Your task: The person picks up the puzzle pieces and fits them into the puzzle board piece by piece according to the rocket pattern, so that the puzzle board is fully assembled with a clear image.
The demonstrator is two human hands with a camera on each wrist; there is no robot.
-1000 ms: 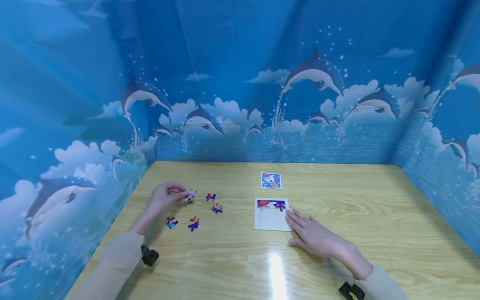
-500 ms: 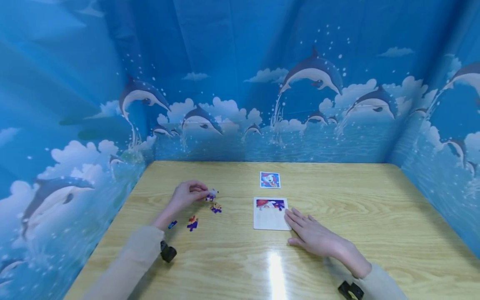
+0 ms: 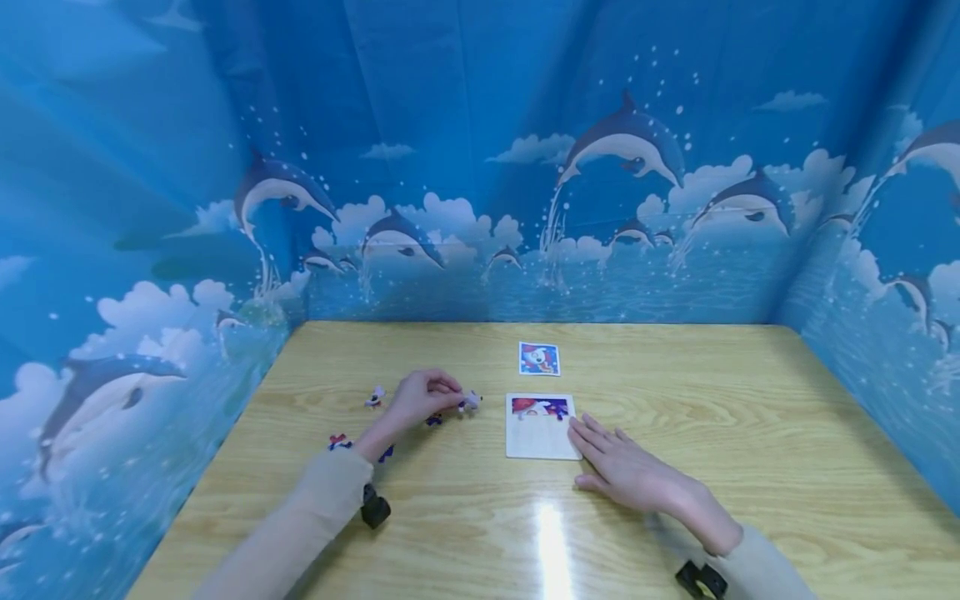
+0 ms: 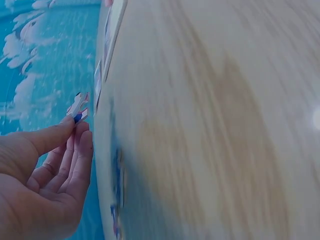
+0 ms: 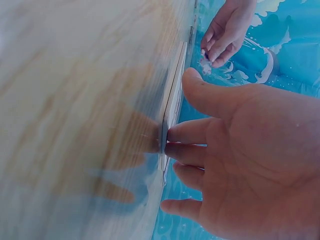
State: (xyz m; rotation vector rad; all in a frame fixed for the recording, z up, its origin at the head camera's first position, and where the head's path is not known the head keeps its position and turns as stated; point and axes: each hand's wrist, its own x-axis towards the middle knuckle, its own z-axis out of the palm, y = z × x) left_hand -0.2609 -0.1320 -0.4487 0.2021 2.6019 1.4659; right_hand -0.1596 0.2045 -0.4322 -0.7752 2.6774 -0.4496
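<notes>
Between thumb and fingertips, my left hand (image 3: 420,398) pinches a white and purple puzzle piece (image 3: 470,402), held above the table left of the puzzle board (image 3: 542,440). That piece (image 4: 79,107) also shows at the fingertips in the left wrist view. A strip of joined picture fills the top of the board; below it the surface is pale and bare. My right hand (image 3: 626,467) lies with straight fingers against the board's right edge. In the right wrist view its fingertips (image 5: 172,135) touch that edge.
Loose puzzle pieces lie around the left forearm: a whitish one (image 3: 375,397), a red and blue one (image 3: 339,442), and others partly hidden by the arm. A small picture card (image 3: 539,359) lies behind the board. A dolphin-print curtain (image 3: 480,167) encloses the table's back and sides.
My left hand has moved right, toward the board, carrying the pinched piece. One whitish piece now lies where the hand was a second ago. The right hand and board have stayed put.
</notes>
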